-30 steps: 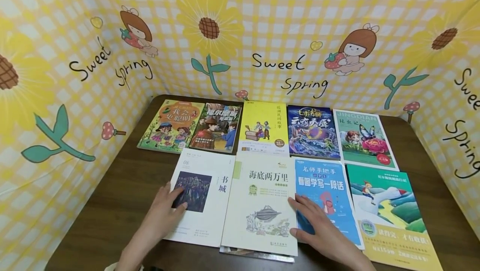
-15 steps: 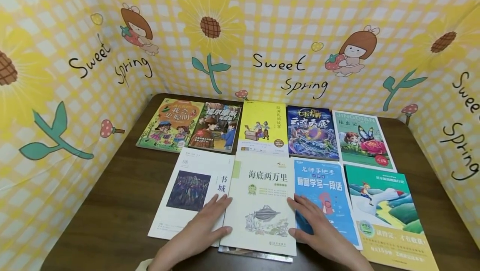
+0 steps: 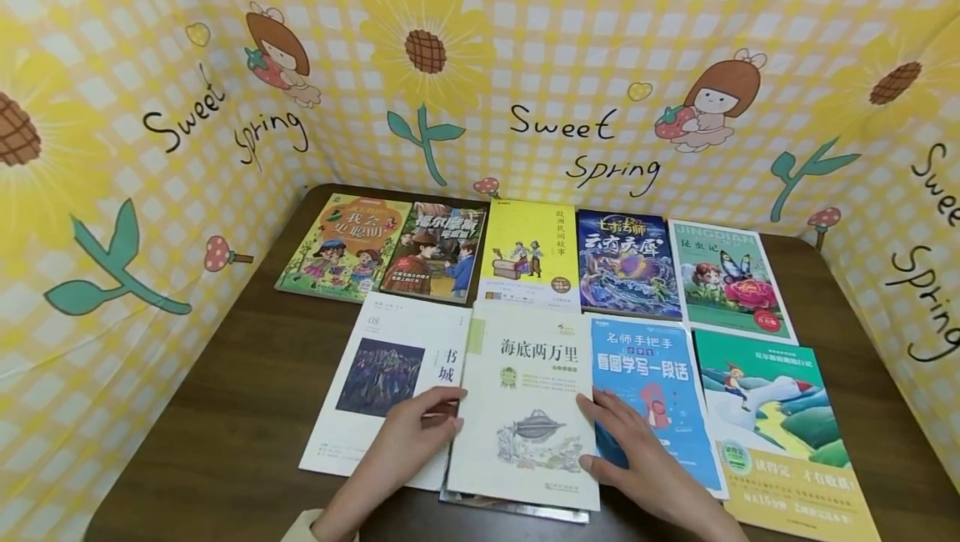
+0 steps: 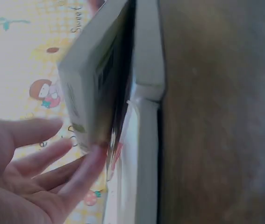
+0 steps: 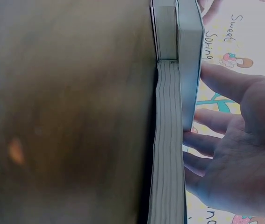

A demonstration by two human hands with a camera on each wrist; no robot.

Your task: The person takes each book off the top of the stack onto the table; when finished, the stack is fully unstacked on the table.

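Note:
A cream book with a submarine drawing point(image 3: 534, 434) lies on top of another book point(image 3: 555, 514) at the front middle. My left hand point(image 3: 408, 434) holds the cream book's left edge with curved fingers and thumb. The left wrist view shows the cream book point(image 4: 78, 88) tilted, its left side raised off what lies below, with fingertips at that edge. My right hand point(image 3: 637, 446) touches the book's right edge with nearly straight fingers, above the blue book point(image 3: 645, 358). Under my left forearm lies a white book with a dark picture point(image 3: 378, 375).
Along the back lie an orange-green book point(image 3: 345, 246), a detective-cover book point(image 3: 435, 250), a yellow book point(image 3: 531, 250), a purple-blue book point(image 3: 630, 263) and a green-white book point(image 3: 731, 279). A goose-cover book point(image 3: 780, 434) lies at right. A checked cloth point(image 3: 555, 25) surrounds the brown table point(image 3: 217, 409).
My left hand has let go of the white book and moved right to the cream book's left edge. The white book's lower part has shifted left. My right hand stays in place.

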